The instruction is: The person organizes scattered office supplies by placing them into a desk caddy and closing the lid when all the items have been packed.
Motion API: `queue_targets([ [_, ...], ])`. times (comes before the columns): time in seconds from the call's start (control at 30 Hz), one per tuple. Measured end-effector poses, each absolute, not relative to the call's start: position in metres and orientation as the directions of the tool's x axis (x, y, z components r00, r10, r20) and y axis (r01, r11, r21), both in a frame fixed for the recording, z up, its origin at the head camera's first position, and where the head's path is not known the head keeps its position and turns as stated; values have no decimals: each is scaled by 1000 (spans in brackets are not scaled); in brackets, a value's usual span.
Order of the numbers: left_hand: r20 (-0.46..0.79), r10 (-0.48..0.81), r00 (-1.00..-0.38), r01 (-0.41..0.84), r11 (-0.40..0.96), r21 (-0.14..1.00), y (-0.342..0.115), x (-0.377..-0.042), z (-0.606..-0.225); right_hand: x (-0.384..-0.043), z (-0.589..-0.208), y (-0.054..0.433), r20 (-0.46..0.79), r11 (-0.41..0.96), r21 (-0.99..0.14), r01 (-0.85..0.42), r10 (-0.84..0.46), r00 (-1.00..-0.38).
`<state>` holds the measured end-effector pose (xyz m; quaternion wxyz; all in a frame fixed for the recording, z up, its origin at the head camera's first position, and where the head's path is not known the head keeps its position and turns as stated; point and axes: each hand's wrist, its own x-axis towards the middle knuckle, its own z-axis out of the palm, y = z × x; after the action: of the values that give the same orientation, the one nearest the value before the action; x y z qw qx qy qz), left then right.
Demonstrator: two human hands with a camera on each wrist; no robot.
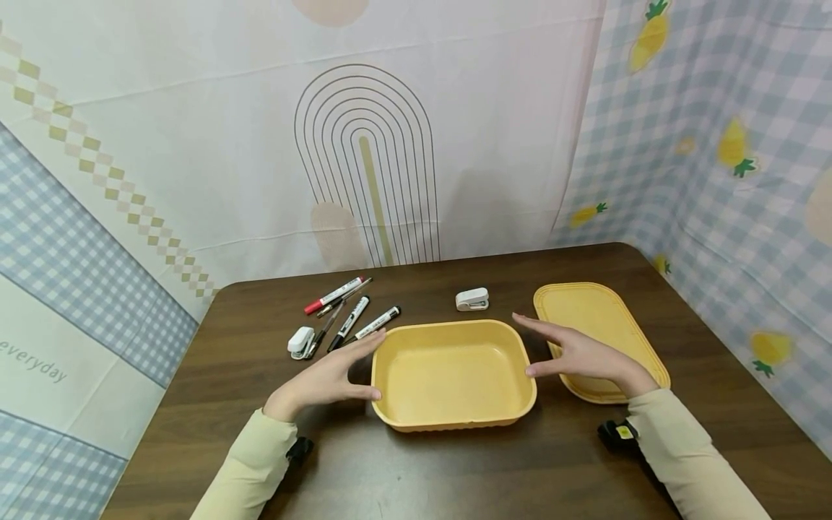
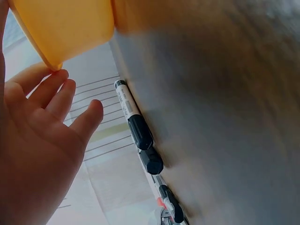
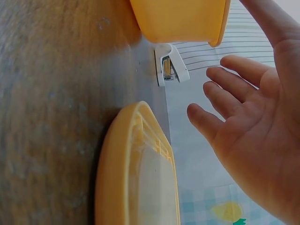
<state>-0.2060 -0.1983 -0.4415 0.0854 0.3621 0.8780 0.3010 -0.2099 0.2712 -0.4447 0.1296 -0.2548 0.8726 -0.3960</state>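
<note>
A yellow plastic box (image 1: 455, 375), lidless, sits on the table between both hands. My left hand (image 1: 328, 379) is at its left side, thumb tip at the rim and fingers spread toward the far left corner. In the left wrist view, the fingertips of the left hand (image 2: 47, 126) are right at the box's rim. My right hand (image 1: 578, 354) hovers beside the right wall, its thumb near the rim and its fingers extended. The right wrist view shows the right hand (image 3: 253, 108) with loosely spread fingers and an unfilled palm.
A yellow lid (image 1: 601, 332) lies on the right, under the right forearm's line. Behind the box stands a white stapler (image 1: 471, 299). To the left lie another white stapler (image 1: 301, 342), black markers (image 1: 349, 323), a red marker (image 1: 334, 295) and pens (image 1: 325, 328). Patterned cloth (image 1: 507, 144) hangs behind the table.
</note>
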Motion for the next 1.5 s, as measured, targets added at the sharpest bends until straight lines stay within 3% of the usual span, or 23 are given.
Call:
queue_targets([
  [0.63, 40, 708, -705, 588, 552, 592, -182, -218, -438, -208, -435, 278, 10, 566, -723, -396, -564, -826],
  [1.0, 29, 716, -698, 595, 557, 579, -177, -224, -440, -201, -440, 273, 60, 610, -606, -511, -605, -794],
  [1.5, 39, 714, -699, 603, 560, 568, -178, -224, -440, -195, -442, 271, 35, 647, -556, -521, -609, -793],
])
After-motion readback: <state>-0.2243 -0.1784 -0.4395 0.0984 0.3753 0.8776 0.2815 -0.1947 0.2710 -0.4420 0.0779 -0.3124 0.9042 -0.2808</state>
